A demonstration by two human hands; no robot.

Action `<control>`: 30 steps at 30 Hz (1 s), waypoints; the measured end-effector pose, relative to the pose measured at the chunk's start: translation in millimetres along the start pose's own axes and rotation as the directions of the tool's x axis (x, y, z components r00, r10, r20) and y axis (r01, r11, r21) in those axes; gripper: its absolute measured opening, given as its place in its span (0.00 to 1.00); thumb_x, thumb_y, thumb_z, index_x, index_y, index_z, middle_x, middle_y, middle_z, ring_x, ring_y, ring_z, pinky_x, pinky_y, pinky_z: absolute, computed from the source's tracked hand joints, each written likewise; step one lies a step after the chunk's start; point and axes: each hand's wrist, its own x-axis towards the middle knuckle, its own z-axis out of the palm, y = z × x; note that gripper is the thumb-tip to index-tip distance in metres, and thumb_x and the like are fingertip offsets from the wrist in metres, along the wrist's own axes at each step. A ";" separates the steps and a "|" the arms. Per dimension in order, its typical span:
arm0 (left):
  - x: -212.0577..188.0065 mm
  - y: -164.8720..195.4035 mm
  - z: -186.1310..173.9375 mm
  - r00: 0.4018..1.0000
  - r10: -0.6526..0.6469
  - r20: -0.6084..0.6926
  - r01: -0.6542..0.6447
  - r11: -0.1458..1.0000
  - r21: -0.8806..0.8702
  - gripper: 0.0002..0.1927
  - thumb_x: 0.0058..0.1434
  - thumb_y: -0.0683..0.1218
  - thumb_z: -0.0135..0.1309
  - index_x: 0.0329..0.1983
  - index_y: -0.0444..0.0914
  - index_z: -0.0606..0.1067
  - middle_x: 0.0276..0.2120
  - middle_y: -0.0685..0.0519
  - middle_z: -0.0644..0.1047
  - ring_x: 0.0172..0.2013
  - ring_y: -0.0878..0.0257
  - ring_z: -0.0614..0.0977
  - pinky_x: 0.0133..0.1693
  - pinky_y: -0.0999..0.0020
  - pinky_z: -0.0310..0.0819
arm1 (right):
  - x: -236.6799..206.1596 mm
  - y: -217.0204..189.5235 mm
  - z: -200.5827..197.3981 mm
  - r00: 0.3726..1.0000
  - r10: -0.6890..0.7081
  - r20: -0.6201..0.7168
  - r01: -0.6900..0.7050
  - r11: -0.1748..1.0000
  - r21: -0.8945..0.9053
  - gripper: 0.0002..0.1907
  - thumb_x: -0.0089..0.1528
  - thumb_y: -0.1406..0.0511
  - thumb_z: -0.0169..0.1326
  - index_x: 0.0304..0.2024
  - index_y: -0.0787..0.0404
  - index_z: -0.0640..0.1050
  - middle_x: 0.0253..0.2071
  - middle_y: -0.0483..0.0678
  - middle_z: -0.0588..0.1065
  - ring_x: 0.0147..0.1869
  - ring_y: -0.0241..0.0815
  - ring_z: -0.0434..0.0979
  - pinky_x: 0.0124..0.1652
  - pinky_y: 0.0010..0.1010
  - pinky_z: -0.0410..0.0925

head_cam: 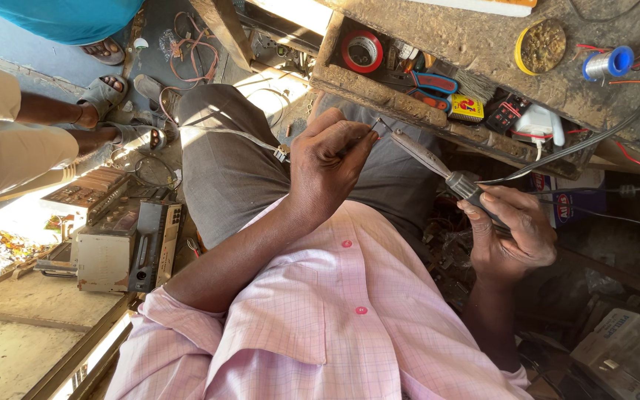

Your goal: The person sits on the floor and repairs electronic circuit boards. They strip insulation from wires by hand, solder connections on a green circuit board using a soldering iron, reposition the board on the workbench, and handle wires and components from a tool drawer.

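1. Head view, turned sideways: a rough wooden drawer (350,81) under the workbench (483,44) lies open, holding a red tape roll (362,51), blue-handled pliers (431,81) and a small yellow box (467,108).
2. A round yellow tin (540,45) of brownish paste and a solder spool (607,64) sit on the bench.
3. The right hand (512,233) is closed around a soldering iron (438,167), whose tip meets the left hand.
4. The left hand (327,159) pinches something thin, too small to identify.
5. Both hands hover above grey-trousered knees (224,163).
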 end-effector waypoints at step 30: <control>-19.2 4.8 29.2 0.982 -0.164 0.096 0.177 0.972 -0.151 0.06 0.68 0.39 0.61 0.36 0.33 0.76 0.30 0.56 0.70 0.28 0.72 0.70 0.30 0.74 0.64 | -39.6 19.9 -56.9 0.867 0.243 -0.434 -0.086 0.933 0.351 0.08 0.72 0.77 0.56 0.54 0.74 0.75 0.52 0.59 0.75 0.38 0.45 0.82 0.37 0.37 0.81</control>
